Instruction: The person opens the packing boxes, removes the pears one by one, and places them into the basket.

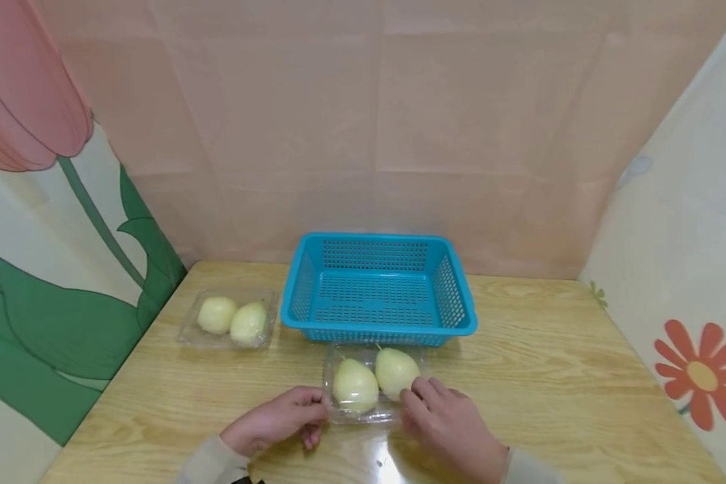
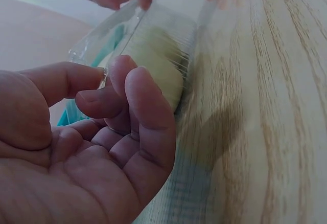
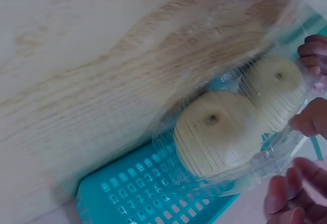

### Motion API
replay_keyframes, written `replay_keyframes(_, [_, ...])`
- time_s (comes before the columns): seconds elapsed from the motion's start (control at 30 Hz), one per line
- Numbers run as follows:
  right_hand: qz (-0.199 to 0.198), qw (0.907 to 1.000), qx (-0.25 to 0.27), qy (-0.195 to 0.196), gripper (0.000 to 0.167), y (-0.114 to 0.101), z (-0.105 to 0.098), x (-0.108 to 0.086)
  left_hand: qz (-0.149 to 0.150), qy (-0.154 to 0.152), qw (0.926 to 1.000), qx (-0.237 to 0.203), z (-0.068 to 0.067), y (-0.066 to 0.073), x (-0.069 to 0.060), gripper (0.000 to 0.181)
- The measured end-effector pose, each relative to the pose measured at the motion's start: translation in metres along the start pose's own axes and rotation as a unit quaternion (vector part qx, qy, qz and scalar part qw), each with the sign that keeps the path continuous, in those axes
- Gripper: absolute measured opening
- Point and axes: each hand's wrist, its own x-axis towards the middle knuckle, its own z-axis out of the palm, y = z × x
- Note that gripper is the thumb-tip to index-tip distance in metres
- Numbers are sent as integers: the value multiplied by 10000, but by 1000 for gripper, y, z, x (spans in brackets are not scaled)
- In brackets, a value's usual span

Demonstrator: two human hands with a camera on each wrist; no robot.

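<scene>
A clear plastic clamshell box with two pale yellow-green pears inside, a left pear and a right pear, lies before the blue basket. My left hand pinches the box's left rim between thumb and index finger, seen close in the left wrist view; its other fingers curl loosely. At the front right corner, my right hand has curled fingers on the box edge. In the right wrist view its thumb touches the plastic rim. The exact contact of its other fingers is unclear.
A blue perforated basket stands at the back middle, with nothing seen inside. To its left lies another clear plastic box holding two pears. The wood-grain table meets a plain back cloth and flower-printed side walls.
</scene>
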Motion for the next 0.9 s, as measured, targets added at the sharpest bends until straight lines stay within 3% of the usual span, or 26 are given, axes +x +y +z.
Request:
replay_keyframes(0.17, [682,9956,-648,53,40,-3,-3,-1,-32,1,10000,17,0,0,0,29])
replay_keyframes(0.33, [1208,9873,-995,-289,53,-7,-6,-4,-62,-28,10000,-22,-1,0,0,33])
replay_keyframes(0.5, [1199,9879,-880,-445,51,-7,-7,-6,-50,-30,10000,53,-1,0,0,33])
replay_keyframes(0.9, [926,9929,-753,25,49,-1,-3,-7,-24,-100,9999,100,-2,-1,2,34])
